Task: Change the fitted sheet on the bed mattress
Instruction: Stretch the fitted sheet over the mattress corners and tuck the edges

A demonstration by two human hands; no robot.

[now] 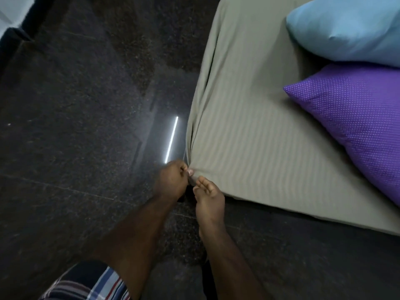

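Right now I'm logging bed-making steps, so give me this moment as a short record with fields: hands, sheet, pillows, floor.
left hand: left hand pinches the sheet at the mattress corner
right hand: right hand at the same corner, fingertips on the sheet; grip unclear
sheet: grey-green sheet covers the mattress top, gathered at the near corner
pillows: blue pillow and purple pillow lie on the bed, touching
floor: dark polished floor

left hand (171,180) fingers curled, right hand (208,197) pinching
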